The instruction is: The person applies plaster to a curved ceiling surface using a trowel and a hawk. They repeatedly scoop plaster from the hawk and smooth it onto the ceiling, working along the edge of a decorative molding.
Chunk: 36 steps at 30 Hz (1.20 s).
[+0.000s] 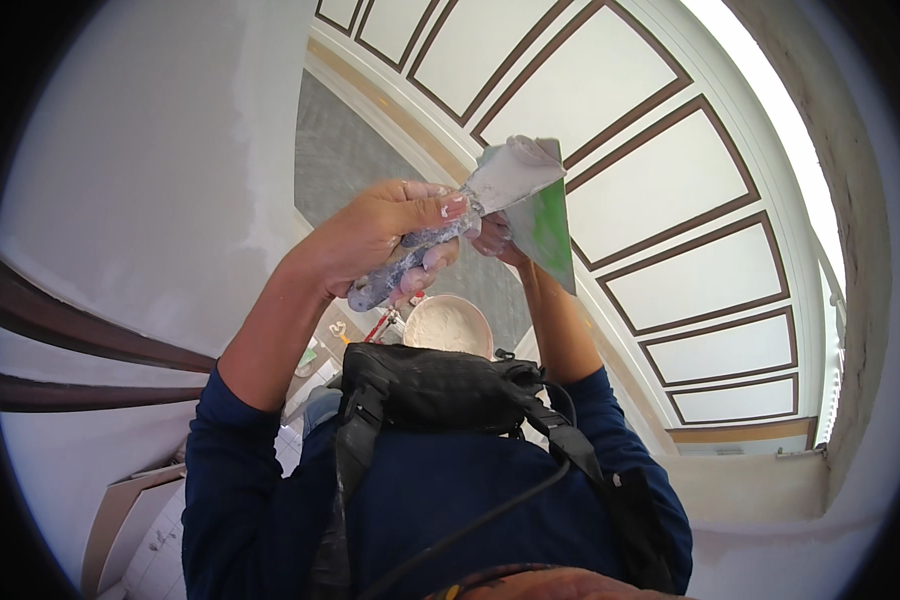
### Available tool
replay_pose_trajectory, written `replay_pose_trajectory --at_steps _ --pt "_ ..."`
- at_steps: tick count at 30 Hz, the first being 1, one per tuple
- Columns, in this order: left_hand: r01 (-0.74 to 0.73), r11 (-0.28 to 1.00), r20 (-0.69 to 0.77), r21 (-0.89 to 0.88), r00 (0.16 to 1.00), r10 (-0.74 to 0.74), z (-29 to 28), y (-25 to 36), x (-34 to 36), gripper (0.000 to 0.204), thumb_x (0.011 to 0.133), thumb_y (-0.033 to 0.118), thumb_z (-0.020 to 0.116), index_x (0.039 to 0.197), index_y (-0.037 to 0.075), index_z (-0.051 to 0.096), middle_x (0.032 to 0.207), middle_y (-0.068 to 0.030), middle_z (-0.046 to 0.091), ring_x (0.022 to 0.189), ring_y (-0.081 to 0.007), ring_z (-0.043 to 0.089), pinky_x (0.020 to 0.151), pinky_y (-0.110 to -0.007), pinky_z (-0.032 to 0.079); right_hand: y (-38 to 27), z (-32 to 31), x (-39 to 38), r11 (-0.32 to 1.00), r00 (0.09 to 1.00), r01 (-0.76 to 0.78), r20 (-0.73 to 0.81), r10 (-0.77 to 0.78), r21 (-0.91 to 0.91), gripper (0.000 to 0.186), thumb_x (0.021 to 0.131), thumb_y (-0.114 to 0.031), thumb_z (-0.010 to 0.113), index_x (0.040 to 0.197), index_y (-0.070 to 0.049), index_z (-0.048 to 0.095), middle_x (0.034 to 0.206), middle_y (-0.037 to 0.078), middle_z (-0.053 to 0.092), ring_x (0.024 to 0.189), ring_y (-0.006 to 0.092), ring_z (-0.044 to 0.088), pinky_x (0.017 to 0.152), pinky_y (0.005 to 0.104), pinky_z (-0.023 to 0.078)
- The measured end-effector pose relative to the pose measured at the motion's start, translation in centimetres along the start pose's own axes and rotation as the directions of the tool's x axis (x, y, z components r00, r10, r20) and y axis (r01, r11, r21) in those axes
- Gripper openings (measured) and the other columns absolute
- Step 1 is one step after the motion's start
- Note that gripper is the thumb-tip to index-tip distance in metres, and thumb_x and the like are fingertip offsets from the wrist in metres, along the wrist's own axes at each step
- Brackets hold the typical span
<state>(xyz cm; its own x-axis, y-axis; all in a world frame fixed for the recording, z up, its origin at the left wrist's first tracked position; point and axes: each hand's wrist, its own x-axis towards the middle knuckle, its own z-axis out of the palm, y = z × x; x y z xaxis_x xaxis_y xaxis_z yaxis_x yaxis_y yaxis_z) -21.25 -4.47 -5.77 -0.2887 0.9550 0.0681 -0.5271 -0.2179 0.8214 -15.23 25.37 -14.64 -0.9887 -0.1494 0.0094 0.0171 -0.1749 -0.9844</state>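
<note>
My left hand (pixel 385 225) is closed round the plaster-crusted handle of a putty knife (pixel 515 180), held up in front of my chest. White filler coats its blade, with a thick lump at the tip, and smears my fingers. Behind the blade, my right hand (pixel 494 238) is partly hidden, its fingers closed on a thin flat plate (pixel 550 225) with a green and grey face. Blade and plate overlap in the view; whether they touch is hard to tell. Below both hands stands a round bucket (pixel 489 328) of pale filler.
At the left rises a pale, patchily plastered wall (pixel 160 150). White panelling with brown trim (pixel 630 150) curves along the right. Grey floor (pixel 340 150) lies between them. Boards (pixel 130 520) lean at the lower left; a black bag (pixel 440 385) hangs on my chest.
</note>
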Motion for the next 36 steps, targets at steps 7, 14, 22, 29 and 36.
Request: replay_pose_trajectory --at_steps 7,14,22,29,36 --pt "-0.211 0.815 -0.217 0.540 0.900 0.377 -3.1 1.4 0.9 0.026 0.102 0.027 0.055 0.105 0.001 0.058 0.067 -0.0040 0.057 0.048 -0.0099 0.053 0.044 -0.025 0.043 -0.8 -1.9 -3.3 0.978 0.760 -0.203 -0.638 0.125 -0.050 0.047 0.100 -0.048 0.054 0.110 -0.003 0.065 0.082 0.001 0.065 0.062 0.0093 0.056 0.053 0.0268 0.047" --pt "-0.011 -0.001 0.006 1.000 0.446 0.895 -8.4 -0.1 3.5 0.026 0.091 0.015 0.067 0.114 0.007 0.063 0.091 -0.0094 0.066 0.079 -0.0284 0.063 0.067 -0.036 0.051 -2.8 6.8 -2.5 0.972 0.865 0.046 -0.496 0.076 0.229 0.035 0.095 -0.024 0.064 0.118 0.000 0.054 0.085 0.005 0.062 0.058 0.0089 0.056 0.039 0.0211 0.044" --pt "-0.010 -0.377 0.368 0.926 0.249 0.896 -11.2 0.2 3.3 0.043 0.073 -0.008 0.073 0.112 0.009 0.069 0.099 -0.0052 0.070 0.089 -0.0265 0.063 0.079 -0.037 0.053 -4.0 11.5 -0.3 0.891 0.964 0.152 -0.262 -0.039 0.427 0.038 0.095 -0.017 0.059 0.127 0.003 0.050 0.104 0.008 0.064 0.077 0.0130 0.063 0.054 0.0269 0.048" --pt "0.010 -0.468 0.451 0.884 0.249 0.857 -12.3 2.6 1.0 0.050 0.068 -0.009 0.073 0.113 0.013 0.069 0.098 -0.0009 0.070 0.091 -0.0239 0.060 0.077 -0.034 0.053 -3.2 12.5 -0.1 0.841 0.978 0.192 -0.170 -0.121 0.506 0.048 0.094 -0.015 0.061 0.136 0.004 0.044 0.127 0.016 0.059 0.113 0.0231 0.063 0.098 0.0390 0.052" --pt "0.151 -0.623 0.549 0.768 0.346 0.761 -14.0 3.2 -0.9 0.060 0.067 -0.008 0.074 0.122 0.013 0.067 0.097 -0.0008 0.066 0.093 -0.0241 0.058 0.081 -0.036 0.051 -2.9 11.7 -0.9 0.851 0.976 0.203 -0.174 -0.134 0.485 0.050 0.096 -0.018 0.060 0.137 0.004 0.042 0.125 0.015 0.061 0.104 0.0205 0.066 0.082 0.0335 0.056"
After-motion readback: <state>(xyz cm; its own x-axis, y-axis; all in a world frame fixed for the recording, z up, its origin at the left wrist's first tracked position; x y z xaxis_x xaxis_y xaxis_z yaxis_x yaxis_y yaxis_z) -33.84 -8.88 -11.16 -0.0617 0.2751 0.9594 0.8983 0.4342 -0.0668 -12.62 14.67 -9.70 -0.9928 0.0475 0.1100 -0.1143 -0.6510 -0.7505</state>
